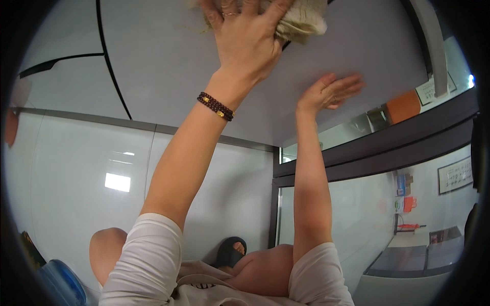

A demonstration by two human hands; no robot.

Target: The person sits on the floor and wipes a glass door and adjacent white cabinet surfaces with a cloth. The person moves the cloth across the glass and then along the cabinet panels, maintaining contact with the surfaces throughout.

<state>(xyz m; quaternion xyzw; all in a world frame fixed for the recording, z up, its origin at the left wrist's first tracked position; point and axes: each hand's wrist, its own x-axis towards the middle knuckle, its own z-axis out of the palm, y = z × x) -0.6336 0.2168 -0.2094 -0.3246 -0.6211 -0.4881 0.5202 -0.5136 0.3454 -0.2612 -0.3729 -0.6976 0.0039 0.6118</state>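
Note:
My left hand [249, 42] lies spread over a folded beige cloth [302, 23] and presses it to the front of a grey cabinet [160, 65]. Its fingertips run past the top of the view. A dark beaded bracelet [216, 106] with gold-coloured beads circles the left wrist. Lower and to the right, my right hand [331, 91] is blurred, with its fingers stretched out and nothing held. It is in front of the grey panel; whether it touches the surface I cannot tell. Black seams divide the cabinet front into panels, and one has a black recessed pull [38, 69].
A dark-framed glass panel [383, 160] stands close on the right, with framed writing [455, 175] and boxes seen in it. Glossy white floor tiles [76, 153] lie below. A blue plastic container [63, 283] is at lower left, and a dark slipper [227, 250] is on my foot.

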